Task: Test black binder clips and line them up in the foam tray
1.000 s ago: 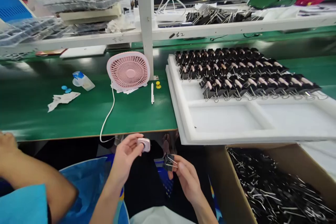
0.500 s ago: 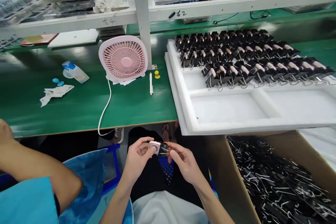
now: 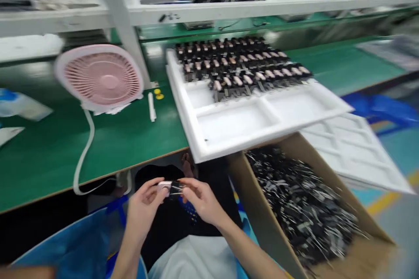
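Over my lap, my left hand [image 3: 144, 202] pinches a small pinkish-silver part [image 3: 164, 186] with a round dark opening in its face. A black binder clip [image 3: 176, 188] is on the right end of that part. The fingers of my right hand [image 3: 201, 200] are closed on the clip's wire handles. Beyond my hands, a white foam tray [image 3: 235, 122] holds rows of similar pinkish parts [image 3: 238, 80], each with black clips on it.
An open cardboard box [image 3: 271, 209] full of loose black binder clips [image 3: 304, 209] stands at my right. A pink fan [image 3: 101, 78], a white pen [image 3: 152, 107] and a small yellow item [image 3: 159, 94] are on the green bench [image 3: 144, 139]. Another white tray [image 3: 356, 148] lies behind the box.
My view has swung right, so bench, fan and tray sit further left and more of the box shows. Both hands keep hold of the part and clip. The neighbouring person's arm has mostly left view.
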A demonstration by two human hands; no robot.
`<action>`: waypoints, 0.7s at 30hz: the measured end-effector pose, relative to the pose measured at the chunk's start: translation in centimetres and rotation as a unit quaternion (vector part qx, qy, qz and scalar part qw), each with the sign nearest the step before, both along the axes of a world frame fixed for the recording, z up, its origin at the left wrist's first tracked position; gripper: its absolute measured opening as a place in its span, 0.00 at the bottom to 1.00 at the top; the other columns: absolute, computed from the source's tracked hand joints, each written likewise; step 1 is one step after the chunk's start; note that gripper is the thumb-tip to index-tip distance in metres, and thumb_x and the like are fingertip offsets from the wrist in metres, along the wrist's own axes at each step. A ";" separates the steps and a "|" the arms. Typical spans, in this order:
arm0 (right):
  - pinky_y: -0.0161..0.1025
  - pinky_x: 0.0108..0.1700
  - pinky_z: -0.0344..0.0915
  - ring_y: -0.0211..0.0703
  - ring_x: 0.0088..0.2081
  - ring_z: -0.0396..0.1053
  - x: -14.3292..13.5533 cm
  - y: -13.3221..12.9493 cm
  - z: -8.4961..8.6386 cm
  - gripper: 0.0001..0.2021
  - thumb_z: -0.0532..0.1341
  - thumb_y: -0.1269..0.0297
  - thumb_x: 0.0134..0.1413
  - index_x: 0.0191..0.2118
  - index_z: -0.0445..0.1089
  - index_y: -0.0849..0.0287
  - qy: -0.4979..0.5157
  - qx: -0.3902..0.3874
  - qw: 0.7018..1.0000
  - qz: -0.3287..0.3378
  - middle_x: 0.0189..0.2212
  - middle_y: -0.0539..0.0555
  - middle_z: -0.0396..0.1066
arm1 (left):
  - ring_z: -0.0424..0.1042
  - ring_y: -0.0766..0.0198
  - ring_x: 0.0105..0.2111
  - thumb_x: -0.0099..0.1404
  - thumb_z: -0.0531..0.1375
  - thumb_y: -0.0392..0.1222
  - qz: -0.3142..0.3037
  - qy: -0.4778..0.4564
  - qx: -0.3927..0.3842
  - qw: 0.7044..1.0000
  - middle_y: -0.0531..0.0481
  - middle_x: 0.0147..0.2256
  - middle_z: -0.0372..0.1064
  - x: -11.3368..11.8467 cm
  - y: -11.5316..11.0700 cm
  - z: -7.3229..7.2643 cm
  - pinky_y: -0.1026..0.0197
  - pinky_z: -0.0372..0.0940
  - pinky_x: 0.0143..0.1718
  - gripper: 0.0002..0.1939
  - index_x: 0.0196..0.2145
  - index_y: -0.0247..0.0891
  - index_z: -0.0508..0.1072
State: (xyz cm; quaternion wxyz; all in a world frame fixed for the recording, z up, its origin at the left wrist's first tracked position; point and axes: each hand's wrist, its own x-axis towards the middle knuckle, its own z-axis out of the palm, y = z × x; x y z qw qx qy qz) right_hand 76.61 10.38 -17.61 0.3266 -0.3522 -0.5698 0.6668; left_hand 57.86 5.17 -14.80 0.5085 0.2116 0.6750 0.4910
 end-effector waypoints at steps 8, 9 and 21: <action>0.35 0.37 0.68 0.41 0.34 0.73 10.8 2.7 5.4 0.20 0.62 0.51 0.66 0.44 0.76 0.67 -0.114 0.020 0.991 0.064 0.34 0.57 0.75 | 0.75 0.63 0.40 0.40 0.79 0.54 -0.002 -0.071 -0.028 0.997 0.44 0.42 0.75 -2.8 -0.2 -2.5 0.72 0.73 0.39 0.52 0.62 0.43 0.69; 0.35 0.35 0.68 0.40 0.32 0.72 13.1 3.9 5.4 0.21 0.60 0.49 0.67 0.42 0.75 0.67 -0.146 0.022 0.989 0.014 0.32 0.56 0.74 | 0.76 0.62 0.41 0.41 0.79 0.53 -0.001 -0.073 -0.034 0.997 0.45 0.43 0.75 -3.0 -0.4 -2.6 0.71 0.73 0.40 0.52 0.63 0.45 0.69; 0.54 0.58 0.65 0.56 0.56 0.69 25.9 15.8 -9.5 0.14 0.63 0.68 0.66 0.53 0.72 0.70 -0.670 0.024 0.740 -0.051 0.52 0.67 0.71 | 0.68 0.65 0.27 0.47 0.75 0.57 0.014 -0.046 0.008 0.999 0.51 0.35 0.68 0.9 -0.7 1.3 0.67 0.62 0.20 0.40 0.54 0.42 0.71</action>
